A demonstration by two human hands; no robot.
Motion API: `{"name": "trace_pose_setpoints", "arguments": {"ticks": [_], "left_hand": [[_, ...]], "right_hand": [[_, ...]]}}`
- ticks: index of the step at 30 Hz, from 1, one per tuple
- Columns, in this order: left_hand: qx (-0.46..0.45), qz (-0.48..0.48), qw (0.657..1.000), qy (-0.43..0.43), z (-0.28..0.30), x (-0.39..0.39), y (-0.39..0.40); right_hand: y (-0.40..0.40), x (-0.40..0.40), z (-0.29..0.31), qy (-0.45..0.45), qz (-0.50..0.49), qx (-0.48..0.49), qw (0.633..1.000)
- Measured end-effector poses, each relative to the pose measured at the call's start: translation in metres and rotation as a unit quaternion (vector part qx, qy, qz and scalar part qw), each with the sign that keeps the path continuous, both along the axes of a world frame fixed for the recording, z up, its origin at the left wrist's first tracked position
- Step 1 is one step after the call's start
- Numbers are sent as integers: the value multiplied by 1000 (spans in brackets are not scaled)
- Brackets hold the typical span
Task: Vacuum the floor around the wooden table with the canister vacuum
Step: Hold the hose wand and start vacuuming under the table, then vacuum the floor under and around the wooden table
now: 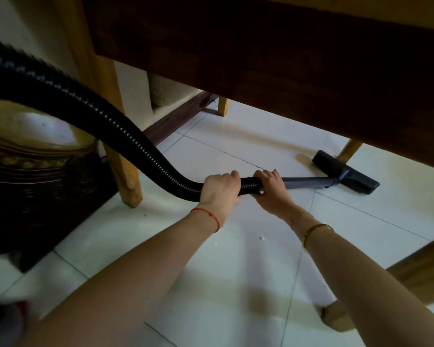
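Two hands work low beneath the wooden counter [273, 46], over the white tiled floor [236, 259]. A black ribbed hose [85, 106] arcs from the left; the left hand [219, 190] grips it, fingers wrapped round. The right hand [273, 190] clasps the hose cuff, apparently where the grey wand [308, 182] begins. The floor nozzle [346, 172] rests on tiles beside a table leg [348, 151].

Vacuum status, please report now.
Left hand grips hose, right hand grips wand. Floor head under table, beside table leg.
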State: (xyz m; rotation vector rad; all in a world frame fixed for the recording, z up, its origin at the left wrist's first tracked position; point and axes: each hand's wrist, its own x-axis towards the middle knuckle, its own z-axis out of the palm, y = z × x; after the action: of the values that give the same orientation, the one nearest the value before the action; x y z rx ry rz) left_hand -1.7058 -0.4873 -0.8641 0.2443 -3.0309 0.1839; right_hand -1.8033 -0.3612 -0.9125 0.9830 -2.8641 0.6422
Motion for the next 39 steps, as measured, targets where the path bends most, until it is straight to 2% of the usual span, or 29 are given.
{"name": "trace_pose_setpoints", "arguments": {"ticks": [9,22,28,32,39], "left_hand": [[-13,-9,1000,11,13,17,-14],[-45,55,997,-21,53,143,-93],[-48,83,995,-39,62,178,-111],[-39,108,992,-42,58,176,-110],[-2,96,994,-49,42,124,-80]], "right_hand": [[-13,17,14,0,29,-29,999],[-109,124,39,-29,140,-87,986],[-132,157,48,-13,173,-83,981],[-137,161,43,46,139,-29,989],[-106,108,35,-6,127,12,992]]}}
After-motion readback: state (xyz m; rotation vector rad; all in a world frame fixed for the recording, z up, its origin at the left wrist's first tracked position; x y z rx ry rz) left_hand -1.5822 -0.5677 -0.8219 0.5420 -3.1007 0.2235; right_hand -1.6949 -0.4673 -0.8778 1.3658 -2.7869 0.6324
